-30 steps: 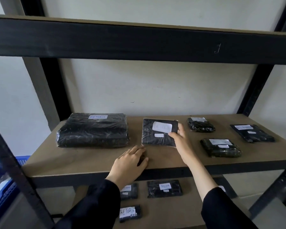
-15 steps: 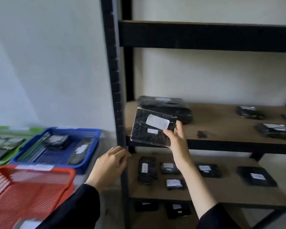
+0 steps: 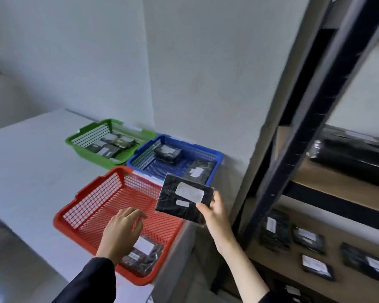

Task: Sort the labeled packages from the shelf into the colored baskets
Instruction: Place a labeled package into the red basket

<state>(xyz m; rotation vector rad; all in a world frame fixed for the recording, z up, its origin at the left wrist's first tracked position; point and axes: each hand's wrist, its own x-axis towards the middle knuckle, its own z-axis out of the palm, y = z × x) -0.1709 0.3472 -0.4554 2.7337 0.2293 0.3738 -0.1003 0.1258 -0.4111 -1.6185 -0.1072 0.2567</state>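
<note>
**Package in hand, over the baskets: drop not yet made**

Landmark: the red basket (image 3: 92, 206), nearest of three on the white table (image 3: 26, 171).

- Right hand (image 3: 217, 217) pinches a flat black package (image 3: 184, 200) by its lower right corner, thumb on the front face, fingers behind. Package is held up in the air, label side toward the camera, above the red basket's far right corner and just short of the blue basket (image 3: 217, 154) beyond it.
- Two white labels on the package face; the writing is too blurred to read.
- Left hand (image 3: 123, 232) hovers over the red basket's near half, fingers loosely spread, holding nothing. It touches nothing I can make out.
- Red basket holds one wrapped package (image 3: 144, 256) at its near right end. Blue basket, behind the red one, holds two. Green basket (image 3: 83, 149), behind and left of the red one, holds several.
- Shelf unit (image 3: 315, 132) stands right of the red basket, more labeled packages lying on its lower boards.

Step in hand, as I judge it: carry and label check, between pick and drop.

Next move calls for: settle which basket the label assigns, and I cannot tell that from here. Then bring the package over that basket's open middle, lower it inside the walls, and let go of the corner. The left hand is over the red basket, so it would need to clear off if that is the target.
</note>
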